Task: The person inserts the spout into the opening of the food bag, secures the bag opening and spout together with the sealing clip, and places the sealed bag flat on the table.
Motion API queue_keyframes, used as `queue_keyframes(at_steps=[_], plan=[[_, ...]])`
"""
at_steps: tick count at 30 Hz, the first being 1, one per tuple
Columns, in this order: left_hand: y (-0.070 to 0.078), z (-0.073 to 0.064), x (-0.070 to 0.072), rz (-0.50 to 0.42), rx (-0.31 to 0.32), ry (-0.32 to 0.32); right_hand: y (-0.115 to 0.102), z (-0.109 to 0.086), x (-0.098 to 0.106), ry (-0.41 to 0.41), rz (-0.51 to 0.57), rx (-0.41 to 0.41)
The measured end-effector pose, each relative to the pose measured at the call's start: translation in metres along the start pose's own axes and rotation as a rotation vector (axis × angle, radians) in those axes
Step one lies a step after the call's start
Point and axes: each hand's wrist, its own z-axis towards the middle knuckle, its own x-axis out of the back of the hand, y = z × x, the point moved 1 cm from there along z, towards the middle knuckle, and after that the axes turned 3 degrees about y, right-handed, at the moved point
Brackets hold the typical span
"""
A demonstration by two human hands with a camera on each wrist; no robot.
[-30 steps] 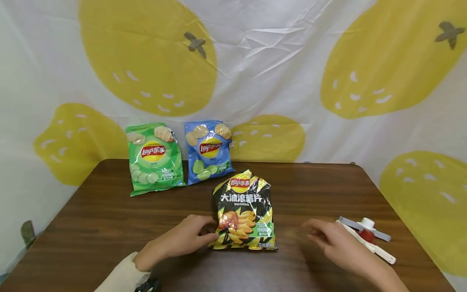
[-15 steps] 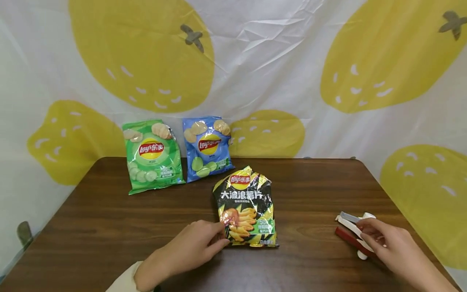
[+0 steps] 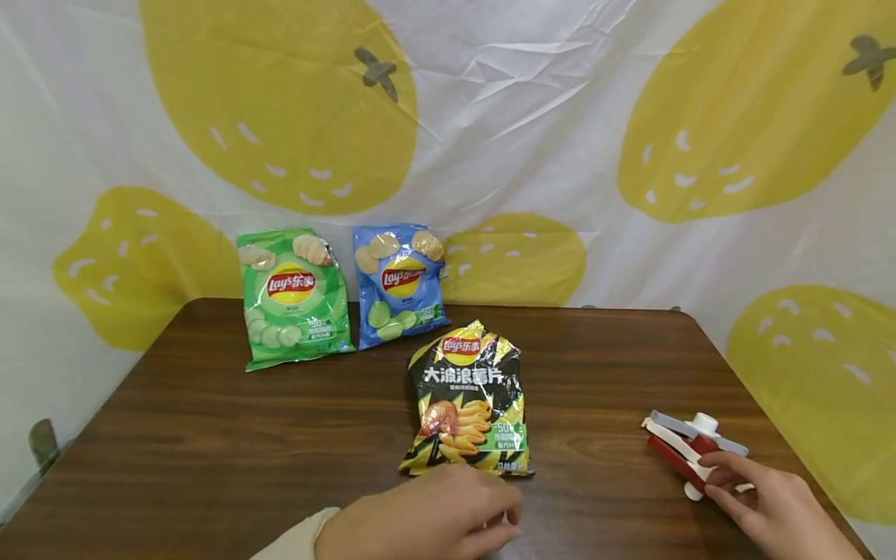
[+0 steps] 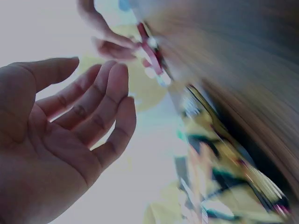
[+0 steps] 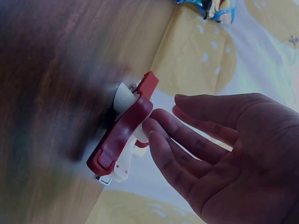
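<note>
Head view: two bare hands reach in over a brown table [image 3: 602, 365], with a patterned cloth [image 3: 532, 155] hanging beyond them.
Green bag [image 3: 295, 299]: stands tilted back, ahead of the left hand and off to its left, well apart from the fingers.
Blue bag [image 3: 400, 288]: just to the right of the green one, beyond the left hand, also untouched.
Left hand [image 3: 427, 509], change: it has come away from the lower left corner of the black bag [image 3: 467, 397] and now hangs by that bag's near edge.
Meaning of that: as I judge it, the bag is no longer being steadied, and the handling is all on the other side.
Left hand, pose: the palm is empty, fingers loosely bent, thumb parted from them; a pale sleeve [image 3: 297, 538] shows behind the wrist.
Black bag: lies face up just past the left hand, in the same spot as a moment ago.
Red-and-white tool [image 3: 702, 444], change: a second ago the right hand was clear of it; now it sits tilted at those fingertips, more of its red bar showing. I cannot tell whether it is off the table.
Right hand [image 3: 780, 498], pose: fingers bent, it seems to hold the tool lightly by its near end; how firmly, I cannot tell.
</note>
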Motion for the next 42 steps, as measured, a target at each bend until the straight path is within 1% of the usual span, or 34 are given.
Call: queue_keyframes(at_steps=[2,4,5,6,8,10,11,13,17,19,22,24,26,29,31,33,36,38,40,42], plan=[[0.005,0.007,-0.003,-0.040,-0.034,-0.057,0.000,-0.001,-0.002,-0.008,-0.020,-0.024],[0.008,0.014,-0.007,-0.040,-0.073,-0.069,0.000,-0.001,-0.003,-0.043,-0.048,-0.066],[0.009,0.017,-0.009,-0.052,-0.080,-0.076,0.000,-0.001,-0.003,-0.075,-0.065,-0.091],[0.009,0.020,-0.011,-0.043,-0.081,-0.078,0.001,-0.001,-0.004,-0.110,-0.081,-0.112],[0.009,0.027,-0.015,0.036,-0.091,-0.050,0.003,-0.002,-0.004,-0.186,-0.112,-0.149],[0.007,0.036,-0.019,0.099,-0.081,-0.029,0.004,-0.003,-0.005,-0.256,-0.140,-0.174],[0.005,0.040,-0.021,0.121,-0.072,-0.021,0.005,-0.003,-0.006,-0.277,-0.148,-0.180],[0.001,0.049,-0.026,0.171,-0.059,0.001,0.006,-0.003,-0.008,-0.282,-0.170,-0.162],[-0.009,0.062,-0.035,0.176,-0.033,0.007,0.004,-0.003,-0.013,-0.229,-0.208,-0.106],[-0.013,0.066,-0.039,0.173,-0.031,0.002,0.003,-0.002,-0.014,-0.220,-0.194,-0.117],[-0.017,0.070,-0.044,0.160,-0.025,-0.006,0.002,-0.002,-0.016,-0.226,-0.145,-0.152],[-0.020,0.072,-0.046,0.144,-0.015,-0.009,0.000,-0.001,-0.017,-0.224,-0.113,-0.159],[-0.023,0.073,-0.048,0.112,-0.001,-0.007,-0.001,0.000,-0.017,-0.216,-0.104,-0.133],[-0.027,0.075,-0.050,0.064,0.036,0.011,-0.005,0.001,-0.018,-0.181,-0.108,-0.048],[-0.030,0.074,-0.050,0.039,0.068,0.041,-0.009,0.004,-0.022,-0.126,-0.096,0.041],[-0.032,0.074,-0.051,0.028,0.100,0.086,-0.015,0.009,-0.027,-0.066,-0.081,0.132],[-0.033,0.074,-0.051,0.007,0.138,0.153,-0.026,0.017,-0.034,-0.019,-0.036,0.219],[-0.033,0.075,-0.050,-0.018,0.156,0.185,-0.036,0.022,-0.036,-0.022,-0.002,0.228],[-0.033,0.075,-0.049,-0.037,0.172,0.203,-0.047,0.027,-0.037,-0.025,0.018,0.233],[-0.033,0.075,-0.046,-0.049,0.182,0.221,-0.060,0.033,-0.037,-0.014,0.039,0.256]])
